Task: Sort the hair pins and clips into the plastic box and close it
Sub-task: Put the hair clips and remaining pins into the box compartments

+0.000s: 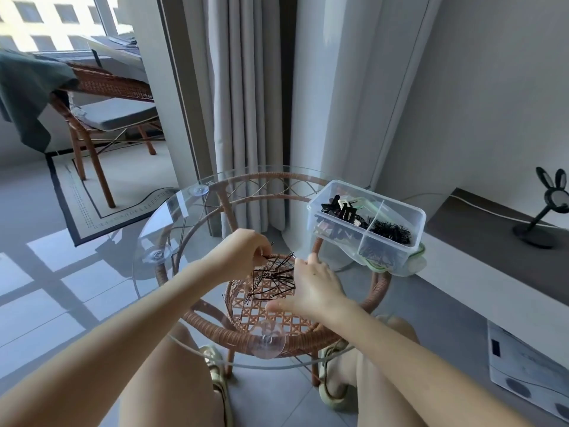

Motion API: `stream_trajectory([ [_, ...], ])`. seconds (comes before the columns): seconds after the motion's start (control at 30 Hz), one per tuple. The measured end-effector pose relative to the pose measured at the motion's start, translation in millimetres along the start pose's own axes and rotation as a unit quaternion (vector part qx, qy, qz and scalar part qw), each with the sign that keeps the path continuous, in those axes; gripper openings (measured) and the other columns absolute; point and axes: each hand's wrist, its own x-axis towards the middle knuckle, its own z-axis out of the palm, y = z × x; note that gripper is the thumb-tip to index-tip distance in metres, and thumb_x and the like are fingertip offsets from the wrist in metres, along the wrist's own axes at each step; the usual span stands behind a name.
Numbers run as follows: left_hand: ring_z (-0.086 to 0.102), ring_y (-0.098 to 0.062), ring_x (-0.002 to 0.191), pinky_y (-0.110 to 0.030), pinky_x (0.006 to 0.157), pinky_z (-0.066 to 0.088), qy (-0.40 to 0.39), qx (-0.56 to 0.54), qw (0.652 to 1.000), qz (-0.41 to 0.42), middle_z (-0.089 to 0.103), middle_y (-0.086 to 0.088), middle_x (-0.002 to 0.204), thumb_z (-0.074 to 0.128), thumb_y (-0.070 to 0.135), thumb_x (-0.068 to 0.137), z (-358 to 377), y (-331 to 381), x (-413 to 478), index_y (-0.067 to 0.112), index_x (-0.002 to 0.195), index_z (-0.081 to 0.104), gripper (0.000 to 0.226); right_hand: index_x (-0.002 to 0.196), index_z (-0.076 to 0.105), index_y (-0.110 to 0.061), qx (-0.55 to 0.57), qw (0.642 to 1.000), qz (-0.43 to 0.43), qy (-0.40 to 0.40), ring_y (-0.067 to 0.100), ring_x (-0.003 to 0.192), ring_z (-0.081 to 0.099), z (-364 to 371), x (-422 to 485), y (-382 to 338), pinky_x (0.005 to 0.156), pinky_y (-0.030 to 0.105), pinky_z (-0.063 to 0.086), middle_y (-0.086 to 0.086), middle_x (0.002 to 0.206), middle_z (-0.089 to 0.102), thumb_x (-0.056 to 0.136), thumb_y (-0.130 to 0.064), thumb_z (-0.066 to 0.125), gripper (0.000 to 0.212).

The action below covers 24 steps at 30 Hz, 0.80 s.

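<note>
A loose pile of thin black hair pins (271, 280) lies on the round glass table top (172, 241). My left hand (243, 252) is curled over the pile's far left side and pinches a few pins between its fingertips. My right hand (311, 288) rests on the glass at the pile's right edge, fingers straight and thumb spread. A clear plastic box (366, 224) with dividers stands at the table's far right; black clips fill one compartment and dark pins others. Its green-edged lid (412, 265) lies under the box.
The table has a rattan frame (271, 322) with a woven shelf below the glass. A rattan chair (104, 118) stands at the back left, curtains (246, 103) behind the table. A low dark bench with a rabbit-eared mirror (546, 208) is at the right.
</note>
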Motion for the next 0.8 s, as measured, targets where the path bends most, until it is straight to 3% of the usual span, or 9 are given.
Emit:
stream_trajectory([
  [0.1, 0.057, -0.004, 0.059, -0.013, 0.062, 0.046, 0.029, -0.055, 0.998, -0.016, 0.071, -0.006, 0.094, 0.063, 0.012, 0.084, -13.5, -6.1, -3.0, 0.008, 0.098, 0.069, 0.016, 0.123, 0.047, -0.006, 0.003, 0.999, -0.030, 0.023, 0.032, 0.110, 0.052, 4.2, 20.6, -11.1, 0.092, 0.039, 0.044, 0.016, 0.124, 0.047, 0.069, -0.064, 0.064, 0.081],
  [0.23, 0.066, -0.009, 0.054, -0.027, 0.069, 0.059, 0.064, -0.140, 0.986, -0.068, 0.073, -0.009, 0.080, 0.064, 0.009, 0.083, -29.3, -13.2, -10.1, 0.005, 0.092, 0.069, 0.012, 0.123, 0.050, -0.010, 0.023, 0.995, -0.097, 0.005, 0.034, 0.105, 0.055, 2.4, 33.0, -11.2, 0.088, 0.040, 0.044, 0.015, 0.118, 0.053, 0.084, -0.042, 0.063, 0.052],
  [0.4, 0.066, -0.006, 0.049, -0.018, 0.060, 0.058, 0.089, -0.269, 0.950, -0.129, 0.069, -0.005, 0.071, 0.067, 0.005, 0.080, -35.4, -16.1, -13.8, 0.006, 0.091, 0.068, 0.011, 0.091, 0.051, -0.001, -0.007, 0.983, -0.180, 0.013, 0.035, 0.083, 0.054, 7.0, 28.9, -11.0, 0.070, 0.038, 0.044, 0.018, 0.094, 0.058, 0.092, -0.003, 0.048, 0.004],
  [0.47, 0.065, -0.006, 0.047, -0.017, 0.057, 0.058, 0.094, -0.306, 0.936, -0.149, 0.066, -0.005, 0.070, 0.066, 0.002, 0.080, -36.1, -14.2, -14.0, 0.005, 0.091, 0.068, 0.012, 0.076, 0.044, -0.005, -0.018, 0.982, -0.186, 0.025, 0.031, 0.071, 0.047, 6.3, 26.2, -15.4, 0.063, 0.035, 0.038, 0.014, 0.078, 0.050, 0.088, 0.009, 0.043, 0.018],
  [0.57, 0.064, -0.009, 0.046, -0.015, 0.053, 0.056, 0.103, -0.361, 0.910, -0.176, 0.063, -0.006, 0.069, 0.065, -0.002, 0.080, -37.8, -9.8, -15.3, 0.002, 0.092, 0.068, 0.013, 0.061, 0.036, -0.008, -0.001, 0.985, -0.170, 0.013, 0.028, 0.062, 0.043, 3.9, 31.0, -16.7, 0.058, 0.035, 0.035, 0.009, 0.061, 0.039, 0.083, 0.008, 0.046, 0.029],
  [0.63, 0.062, -0.013, 0.050, -0.015, 0.051, 0.056, 0.108, -0.400, 0.890, -0.191, 0.061, -0.008, 0.071, 0.065, -0.003, 0.080, -40.7, -6.7, -16.7, 0.002, 0.089, 0.067, 0.011, 0.057, 0.039, -0.001, 0.054, 0.988, -0.142, 0.009, 0.033, 0.059, 0.042, 0.4, 35.2, -14.5, 0.057, 0.038, 0.038, 0.018, 0.060, 0.041, 0.081, 0.003, 0.048, 0.026],
  [0.73, 0.063, -0.013, 0.051, -0.017, 0.051, 0.056, 0.111, -0.441, 0.867, -0.204, 0.060, -0.011, 0.077, 0.066, -0.003, 0.079, -46.2, -3.1, -17.3, 0.009, 0.076, 0.065, 0.012, 0.079, 0.060, 0.012, 0.159, 0.983, -0.092, 0.016, 0.043, 0.076, 0.057, -8.8, 37.1, -6.0, 0.072, 0.047, 0.051, 0.032, 0.084, 0.062, 0.084, -0.006, 0.053, 0.020],
  [0.8, 0.063, -0.016, 0.058, -0.018, 0.052, 0.057, 0.108, -0.457, 0.858, -0.207, 0.060, -0.012, 0.081, 0.066, -0.003, 0.079, -48.9, -0.4, -15.8, 0.011, 0.074, 0.064, 0.015, 0.087, 0.064, -0.001, 0.225, 0.972, -0.069, 0.021, 0.027, 0.074, 0.061, -18.7, 35.2, 2.9, 0.082, 0.045, 0.052, 0.018, 0.088, 0.067, 0.086, -0.013, 0.057, 0.014],
])
